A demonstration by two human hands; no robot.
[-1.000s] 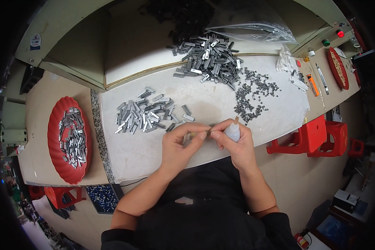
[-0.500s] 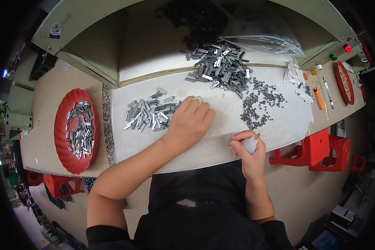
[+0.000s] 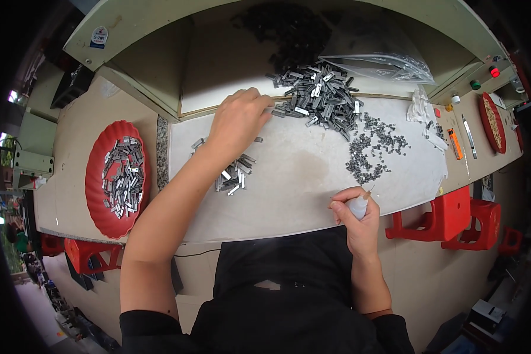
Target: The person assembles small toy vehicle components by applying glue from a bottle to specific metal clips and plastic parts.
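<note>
Whitish, semi-clear plastic is the body of a small bottle (image 3: 358, 206), and it sits inside the right hand (image 3: 355, 221), in the space between the thumb and the index finger. The long axis of this bottle is tilted, and its brownish tip points to about 1 o'clock. The right hand is curled closely around it, with thumb and index finger near to each other; whether something small is also between these 2 fingertips is not possible to see.

The left hand (image 3: 240, 118) is at about 10 o'clock from the right hand, well apart from it. Its back is turned to the camera, the fingers are half bent, and their ends point to about 3 o'clock. The fingertips are hidden, so I am not able to say if they have hold of anything.

Just beside these fingers, toward 3 o'clock, lies the large pile of metal bars (image 3: 321, 97); its bars point in many directions. At 6 o'clock from the left hand is the smaller group of bars (image 3: 236, 177), partly covered by the forearm. From the right hand, the small dark pieces (image 3: 369, 144) lie scattered at 12 o'clock. The red tray (image 3: 93, 183), at 8 o'clock from the left hand, has its long axis from 12 to 6 and contains more bars.
</note>
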